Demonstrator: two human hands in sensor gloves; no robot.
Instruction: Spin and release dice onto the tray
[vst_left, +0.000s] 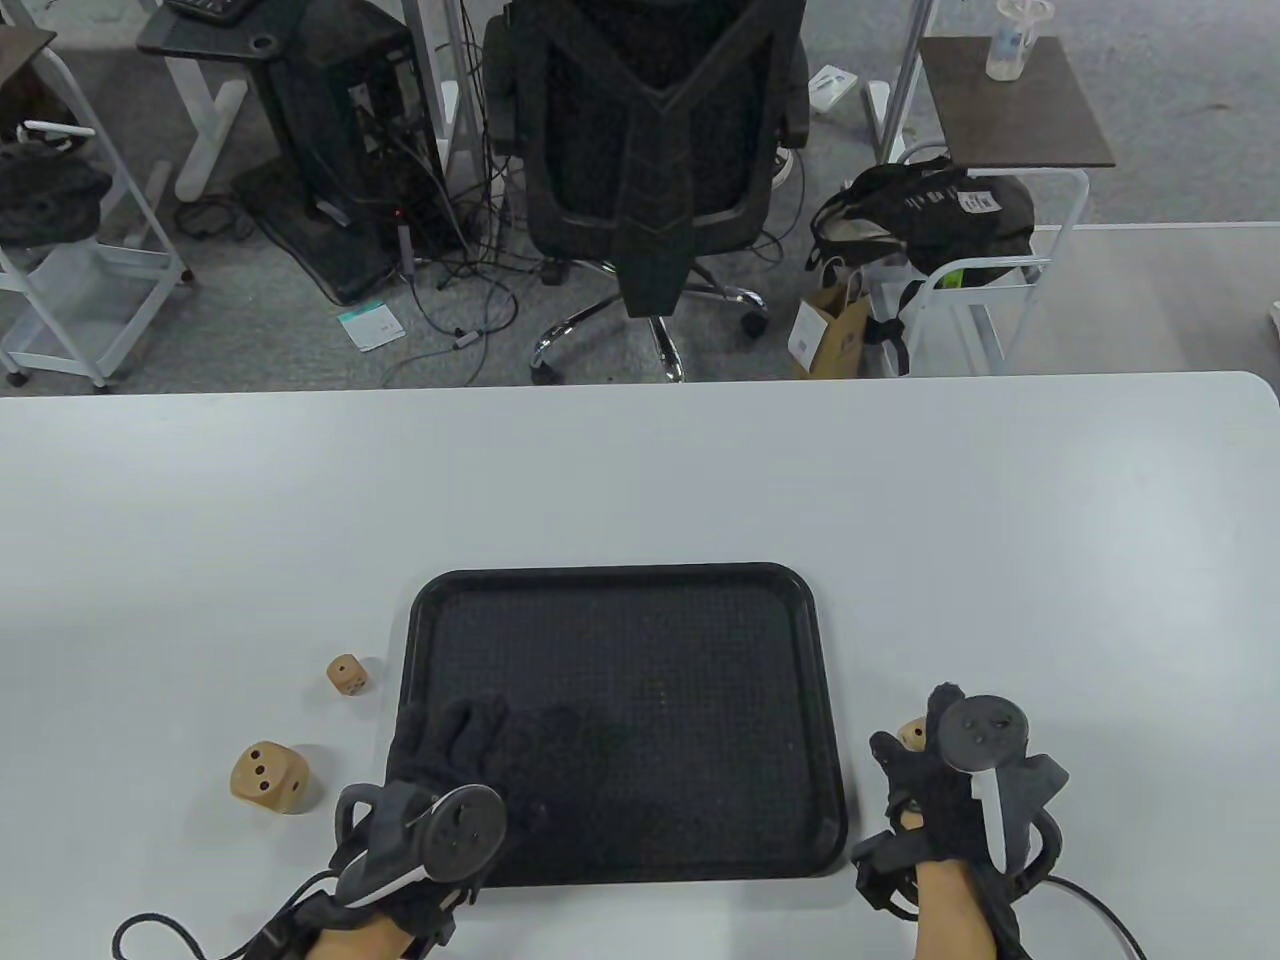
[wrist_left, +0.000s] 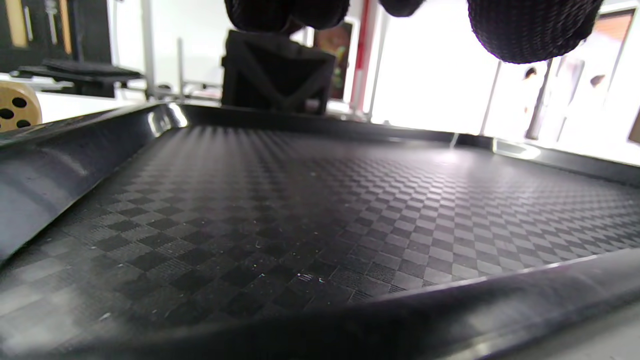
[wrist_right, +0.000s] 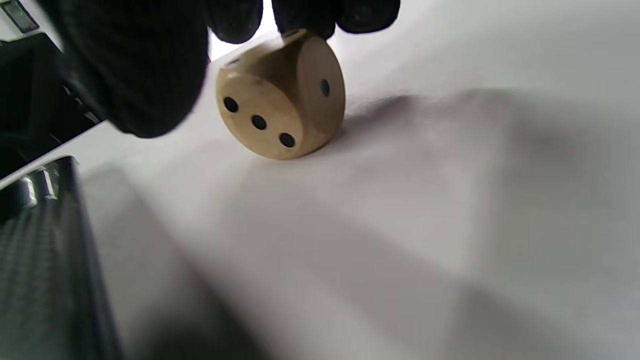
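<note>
Beyond the white worktop (vst_left: 640, 470) lies grey carpet (vst_left: 250, 340). A black mesh office chair (vst_left: 645, 150) on a chrome star base stands with its back toward the worktop. To its left a black computer tower (vst_left: 345, 150) trails tangled cables (vst_left: 450, 290). A white wire cart (vst_left: 70, 270) stands far left; a brown side table (vst_left: 1010, 110) carries a clear bottle (vst_left: 1015, 40).

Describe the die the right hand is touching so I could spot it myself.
Start at the black tray on the white table. Just off its right edge, a wooden die sits under the right hand. The other two dice lie left of the tray.
</note>
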